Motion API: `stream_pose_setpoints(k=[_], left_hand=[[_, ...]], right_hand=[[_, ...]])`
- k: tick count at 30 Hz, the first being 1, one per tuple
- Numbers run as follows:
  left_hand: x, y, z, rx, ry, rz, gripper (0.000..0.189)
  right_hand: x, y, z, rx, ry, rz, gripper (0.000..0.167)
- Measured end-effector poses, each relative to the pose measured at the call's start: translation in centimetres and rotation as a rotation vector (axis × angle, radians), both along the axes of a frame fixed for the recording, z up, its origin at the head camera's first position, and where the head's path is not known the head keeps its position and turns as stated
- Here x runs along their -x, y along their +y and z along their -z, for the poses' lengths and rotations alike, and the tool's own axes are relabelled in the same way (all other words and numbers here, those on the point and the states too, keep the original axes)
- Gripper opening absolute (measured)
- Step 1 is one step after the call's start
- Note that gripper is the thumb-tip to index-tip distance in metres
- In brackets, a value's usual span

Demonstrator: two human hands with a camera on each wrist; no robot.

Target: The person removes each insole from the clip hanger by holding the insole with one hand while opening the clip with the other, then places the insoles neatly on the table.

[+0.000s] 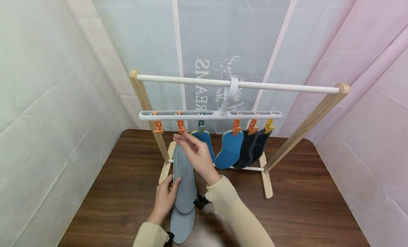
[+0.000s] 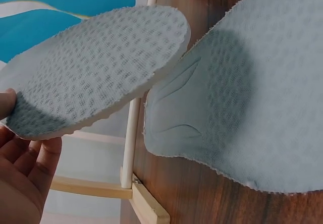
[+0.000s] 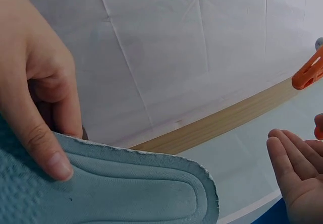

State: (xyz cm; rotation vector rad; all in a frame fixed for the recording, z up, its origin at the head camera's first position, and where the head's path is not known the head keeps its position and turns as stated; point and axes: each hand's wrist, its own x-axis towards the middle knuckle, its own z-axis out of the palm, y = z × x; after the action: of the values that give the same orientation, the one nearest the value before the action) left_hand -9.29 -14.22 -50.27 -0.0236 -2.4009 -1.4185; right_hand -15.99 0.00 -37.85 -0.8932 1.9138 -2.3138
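My left hand pinches the edge of a grey insole, thumb on its face, and holds it upright below the hanger's left end. The insole's dimpled underside shows in the left wrist view. A second grey insole lies on the table, partly covered by the first. My right hand is raised to the second orange clip from the left. In the right wrist view, fingertips meet that clip at the frame's edge, while the other fingers of the right hand stretch out.
The white clip hanger hangs from the rail of a wooden stand. Blue insoles and dark insoles hang from its right-hand clips. Another orange clip hangs at the far left. The stand's feet rest on the brown table.
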Motion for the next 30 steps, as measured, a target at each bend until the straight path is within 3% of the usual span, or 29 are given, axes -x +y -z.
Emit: stream_pose_setpoints(k=[22,30], left_hand=[[-0.5,-0.7,1.1,0.047,-0.102,0.0,0.012],[-0.7,-0.9,1.5,0.063,-0.204,0.011,0.017]], right_hand=[[-0.4,1.2,2.2,-0.066,-0.013,-0.042,0.033],[-0.5,1.6,2.6,-0.084,-0.008,-0.026,0.031]])
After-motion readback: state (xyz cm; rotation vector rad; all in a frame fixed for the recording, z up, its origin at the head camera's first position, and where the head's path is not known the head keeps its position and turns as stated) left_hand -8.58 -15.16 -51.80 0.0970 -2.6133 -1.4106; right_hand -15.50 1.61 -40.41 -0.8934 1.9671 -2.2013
